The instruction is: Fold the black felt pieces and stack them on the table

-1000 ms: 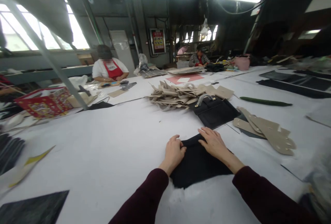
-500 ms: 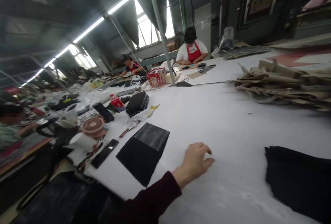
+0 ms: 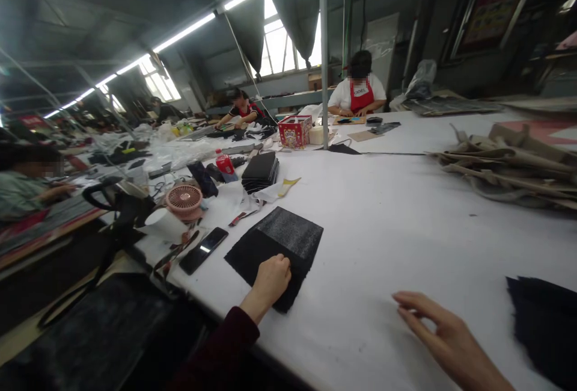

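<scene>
A black cloth piece (image 3: 288,234) lies flat on the white tabletop (image 3: 369,222), its far part greyer and more textured than its near part. On its near part rests my left hand (image 3: 271,280), closed, with the fingertips curled down onto the cloth; the exact pinch is hidden under the knuckles. My right hand (image 3: 444,334) is over the table at the lower right, holding nothing, its fingers stretched out to the left and the thumb apart. Farther right, a pile of black cloth pieces (image 3: 543,325) is partly cut off by the frame edge.
Left of the cloth are a phone (image 3: 204,251), a pink fan (image 3: 184,198), a red-labelled bottle (image 3: 225,165) and a stack of black pieces (image 3: 260,171). Beige material (image 3: 518,159) is heaped at right. A pole (image 3: 323,54) and a co-worker (image 3: 358,90) are beyond.
My left hand has moved left from the bare tabletop onto the black cloth, and its fingers have closed. My right hand has come into view. The camera view has shifted left.
</scene>
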The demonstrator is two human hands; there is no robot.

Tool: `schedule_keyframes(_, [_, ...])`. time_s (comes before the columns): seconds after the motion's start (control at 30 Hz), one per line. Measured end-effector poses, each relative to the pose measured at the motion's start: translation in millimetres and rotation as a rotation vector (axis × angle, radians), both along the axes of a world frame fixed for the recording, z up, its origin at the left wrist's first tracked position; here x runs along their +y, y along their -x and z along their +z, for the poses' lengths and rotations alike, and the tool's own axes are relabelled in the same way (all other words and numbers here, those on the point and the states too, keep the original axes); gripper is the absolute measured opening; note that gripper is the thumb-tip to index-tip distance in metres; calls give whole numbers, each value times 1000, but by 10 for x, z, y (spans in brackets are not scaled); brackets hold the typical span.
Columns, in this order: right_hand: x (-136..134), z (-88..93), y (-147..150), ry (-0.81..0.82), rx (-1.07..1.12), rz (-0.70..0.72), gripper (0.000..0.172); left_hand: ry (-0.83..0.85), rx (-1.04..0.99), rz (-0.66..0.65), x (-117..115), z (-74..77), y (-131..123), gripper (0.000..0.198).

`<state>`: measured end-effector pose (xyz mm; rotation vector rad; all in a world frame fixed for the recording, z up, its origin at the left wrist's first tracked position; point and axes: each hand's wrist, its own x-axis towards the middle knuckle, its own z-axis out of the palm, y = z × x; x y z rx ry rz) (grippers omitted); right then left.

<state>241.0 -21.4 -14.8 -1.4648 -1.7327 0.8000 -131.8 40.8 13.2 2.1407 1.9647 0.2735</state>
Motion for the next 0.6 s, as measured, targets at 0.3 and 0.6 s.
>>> schedule_keyframes(0.3, [446, 136, 1722, -152, -253, 486, 34, 99, -398, -70, 256, 6, 382, 19])
schedule_keyframes(0.6, [712, 46, 2141, -290, -614, 388, 28, 145, -1101, 130, 411, -71, 927, 19])
